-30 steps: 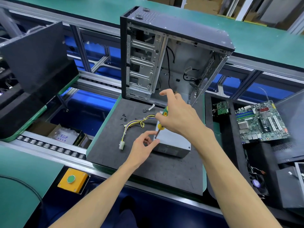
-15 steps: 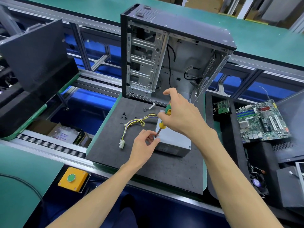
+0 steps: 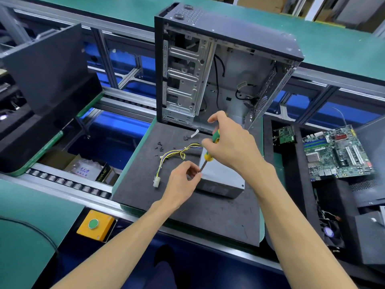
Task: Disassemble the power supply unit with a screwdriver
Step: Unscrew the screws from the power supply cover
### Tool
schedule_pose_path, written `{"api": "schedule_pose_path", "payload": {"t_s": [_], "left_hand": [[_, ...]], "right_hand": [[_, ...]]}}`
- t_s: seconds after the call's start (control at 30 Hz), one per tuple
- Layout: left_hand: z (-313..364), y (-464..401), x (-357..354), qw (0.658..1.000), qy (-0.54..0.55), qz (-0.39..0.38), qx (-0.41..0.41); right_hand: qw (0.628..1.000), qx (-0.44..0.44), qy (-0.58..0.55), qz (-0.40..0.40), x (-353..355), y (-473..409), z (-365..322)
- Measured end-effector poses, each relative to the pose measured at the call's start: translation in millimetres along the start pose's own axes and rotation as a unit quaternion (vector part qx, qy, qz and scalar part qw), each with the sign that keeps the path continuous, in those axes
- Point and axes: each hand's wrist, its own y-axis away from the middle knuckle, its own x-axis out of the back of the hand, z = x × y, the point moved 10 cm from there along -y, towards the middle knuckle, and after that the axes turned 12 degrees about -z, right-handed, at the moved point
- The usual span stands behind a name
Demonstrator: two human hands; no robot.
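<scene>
Grey sheet-metal housing of the power supply unit is lying flat on the dark foam mat, directly beneath both hands. We are gripping the green-and-yellow screwdriver in the right hand, fingers wrapped around the handle, with the shaft angling down to the unit's upper edge nearest the left hand. We are curling the left hand at the tip, thumb and forefinger pinching around the shaft end; whether a screw is sitting between them cannot be told. The unit's yellow-and-black cable harness is trailing away beyond the left hand, with loose black screws scattered just past it. The open computer case is standing upright beyond the right hand.

Risks we are judging from here: a tilted tip may cam out and strip the screw head; a freed screw may drop and roll off the mat; a slipping blade may nick the left fingertips.
</scene>
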Motion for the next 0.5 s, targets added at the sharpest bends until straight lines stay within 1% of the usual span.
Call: {"api": "schedule_pose_path", "payload": {"t_s": [0.13, 0.27, 0.4, 0.5], "left_hand": [[1.3, 0.4, -1.6, 1.000, -0.009, -0.003, -0.013], [1.8, 0.1, -1.0, 1.000, -0.006, -0.001, -0.010], [2.6, 0.8, -0.4, 1.000, -0.002, 0.001, -0.006], [1.2, 1.0, 0.4, 1.000, 0.003, 0.003, 0.007]], "right_hand": [[1.000, -0.023, -0.007, -0.008, -2.3, -2.2, 6.7], [1.000, 0.005, -0.002, -0.016, -2.1, -0.6, 0.8], [0.999, -0.023, -0.024, -0.004, 1.2, -0.6, 11.4], [1.000, 0.003, -0.025, -0.003, 1.0, 1.0, 5.7]]}}
